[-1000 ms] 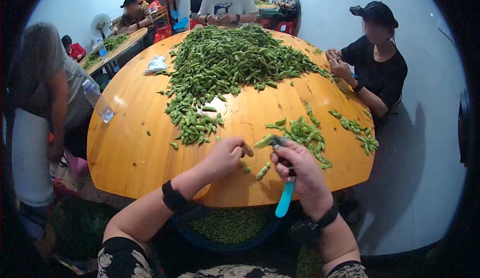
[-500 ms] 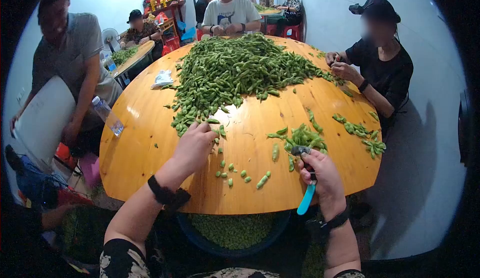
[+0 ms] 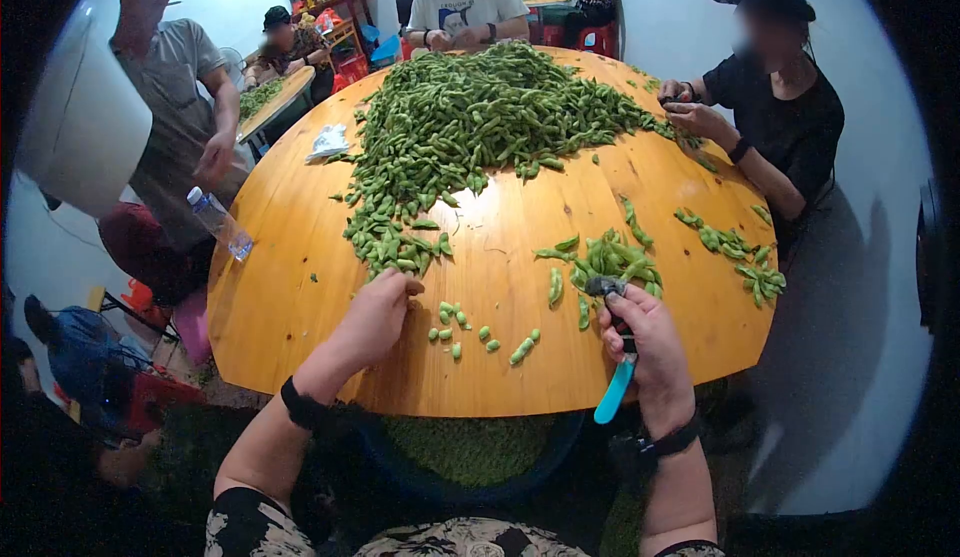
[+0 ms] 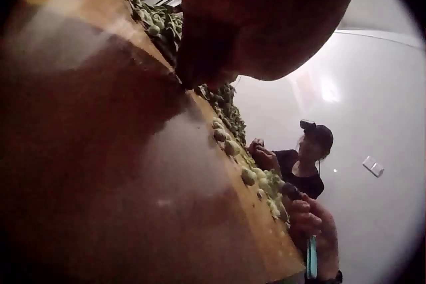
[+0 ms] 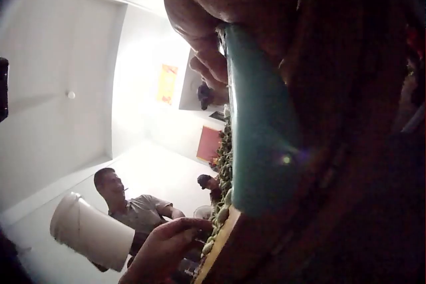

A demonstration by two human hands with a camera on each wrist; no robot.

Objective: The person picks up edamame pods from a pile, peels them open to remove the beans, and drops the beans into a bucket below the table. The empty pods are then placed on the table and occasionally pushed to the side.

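Note:
A large heap of green soybean pods (image 3: 480, 112) covers the far middle of the wooden table. My left hand (image 3: 375, 317) is at the heap's near tip, its fingers bent down beside the pods; whether it pinches one I cannot tell. In my right hand (image 3: 648, 342) is a tool with a turquoise handle (image 3: 615, 392), gripped with the handle pointing toward me. Something dark (image 3: 605, 285) shows at its thumb end. Just beyond lies a small pile of opened-looking pods (image 3: 615, 257). Several loose shelled beans (image 3: 445, 334) lie between my hands.
Below the table edge stands a dark tub (image 3: 470, 457) of green beans. A water bottle (image 3: 220, 224) and crumpled white tissue (image 3: 328, 143) are on the left. At left, a person (image 3: 180, 107) is beside a white bucket (image 3: 85, 117). Another person (image 3: 775, 107) works at right.
My left hand has moved from near my right hand to the heap, then slightly toward me. The pod at my right hand's tool is gone from it. The white bucket at left has been raised.

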